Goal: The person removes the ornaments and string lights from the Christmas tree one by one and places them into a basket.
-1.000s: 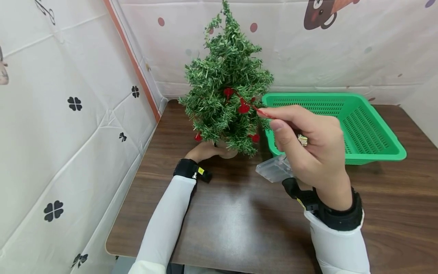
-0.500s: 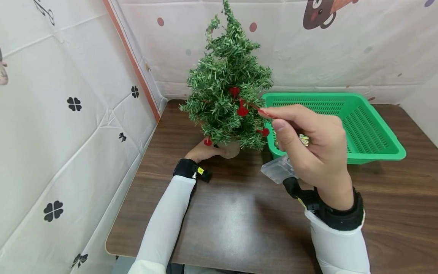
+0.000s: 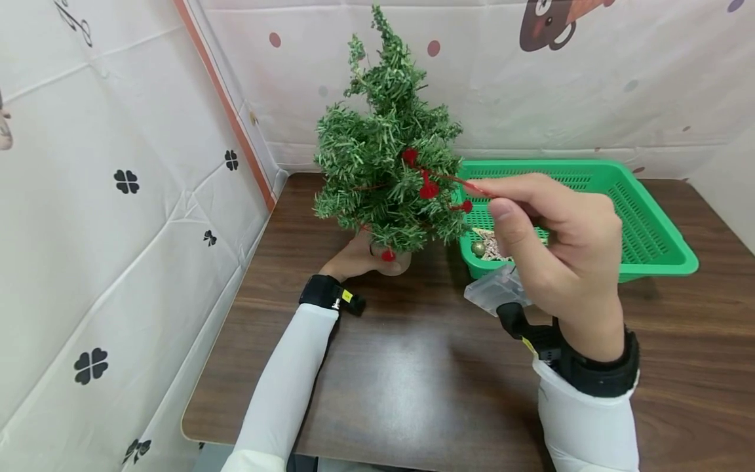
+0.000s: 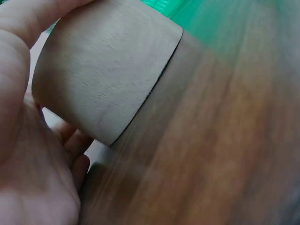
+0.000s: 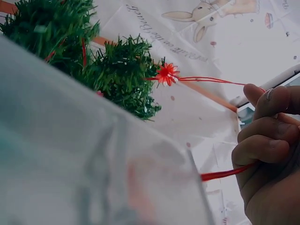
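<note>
A small green tree point(image 3: 383, 144) stands at the back of the table, strung with a red cord bearing red ornaments point(image 3: 429, 190). The left hand point(image 3: 356, 257) grips its round wooden base point(image 4: 108, 70), fingers around the side. To the tree's right, the right hand point(image 3: 554, 242) pinches the red cord point(image 3: 457, 178) between thumb and forefinger. In the right wrist view the cord runs taut from a red flower-like ornament point(image 5: 167, 74) to the fingertips, and more cord passes under the curled fingers point(image 5: 262, 150).
A green basket point(image 3: 660, 270) stands at the back right, holding a gold ball point(image 3: 478, 248) and a glittery piece point(image 3: 492, 244). Patterned white sheets hang behind and on the left. The brown table's point(image 3: 389, 393) front edge is near the forearms.
The tree has turned, carrying the lower red ornaments rightward around it. The right hand has shifted right with the cord pinched. The left hand remains at the base.
</note>
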A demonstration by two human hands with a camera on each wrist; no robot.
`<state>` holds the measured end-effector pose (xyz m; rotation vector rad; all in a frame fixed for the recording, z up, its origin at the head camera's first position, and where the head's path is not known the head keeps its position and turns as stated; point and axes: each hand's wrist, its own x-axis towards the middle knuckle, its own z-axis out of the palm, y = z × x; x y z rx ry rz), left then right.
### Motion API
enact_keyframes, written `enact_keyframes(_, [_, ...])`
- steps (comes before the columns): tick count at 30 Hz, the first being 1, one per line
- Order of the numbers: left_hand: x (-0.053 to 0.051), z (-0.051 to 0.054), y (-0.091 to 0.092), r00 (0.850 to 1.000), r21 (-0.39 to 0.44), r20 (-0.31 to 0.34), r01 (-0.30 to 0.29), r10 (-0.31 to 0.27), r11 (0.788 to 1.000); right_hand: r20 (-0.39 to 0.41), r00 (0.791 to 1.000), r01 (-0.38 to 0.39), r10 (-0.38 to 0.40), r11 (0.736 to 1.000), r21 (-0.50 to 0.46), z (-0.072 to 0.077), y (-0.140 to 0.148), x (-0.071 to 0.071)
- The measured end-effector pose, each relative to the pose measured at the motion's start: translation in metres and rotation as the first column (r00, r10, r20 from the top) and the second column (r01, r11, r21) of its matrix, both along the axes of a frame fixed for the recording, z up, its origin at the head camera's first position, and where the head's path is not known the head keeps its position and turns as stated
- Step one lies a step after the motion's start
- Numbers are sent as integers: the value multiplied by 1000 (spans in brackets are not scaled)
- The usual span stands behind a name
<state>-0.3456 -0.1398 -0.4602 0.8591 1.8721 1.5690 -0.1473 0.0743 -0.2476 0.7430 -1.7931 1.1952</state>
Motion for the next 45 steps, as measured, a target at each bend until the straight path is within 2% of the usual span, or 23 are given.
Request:
enact_keyframes(2, [3,6,1,1000,-16,-2,-19,19,1000,-13,1000,-1,1,1000,-21,0,2,-1])
enact_keyframes(8, [-6,-14,9,1000,-20,30,7,-6,1000,-46,998,-51,47,995,-89,2,10,-1])
enact_keyframes(13, [-9,-21,9,999,-1,26,32,-32,999,-22,1000,-16,15,999,-49,1,11,0])
enact_keyframes(17, [-9,-19,4,999,18,10,46,-46,999,-25,1000,-4,3,999,-33,1,12,1])
enact_keyframes(23, [-6,-13,-4,1000,-37,1,-27,27,999,-1,1000,-12,12,1000,-7,1,11,2])
enact_keyframes(25, [-6,-12,-4,999,-37,5,-36,36,999,9,1000,16,-16,1000,17,1,9,4])
enact_keyframes(30, [-8,-13,-3,998,-38,-32,-47,46,998,18,998,62,-63,996,70,1,7,7])
enact_keyframes(35, [-7,-14,-2,998,-69,-45,-57,54,996,11,1000,16,-17,997,73,0,6,7])
enact_keyframes(37, [-7,-14,-2,997,-113,-35,-72,68,991,4,1000,-10,10,998,64,-1,6,7])
enact_keyframes(39, [-5,-14,-3,996,-177,10,-82,85,981,-7,1000,-26,26,998,54,-2,6,7])
enact_keyframes(41, [-4,-13,-3,993,-201,57,-91,104,975,-22,999,-30,31,999,42,-3,7,6])
enact_keyframes(43, [-1,-11,-3,988,-203,89,-102,122,974,-48,999,-17,19,999,35,-6,7,7])
enact_keyframes(45, [0,-10,-1,989,-129,98,-94,107,987,-70,998,-8,10,1000,29,-8,7,7])
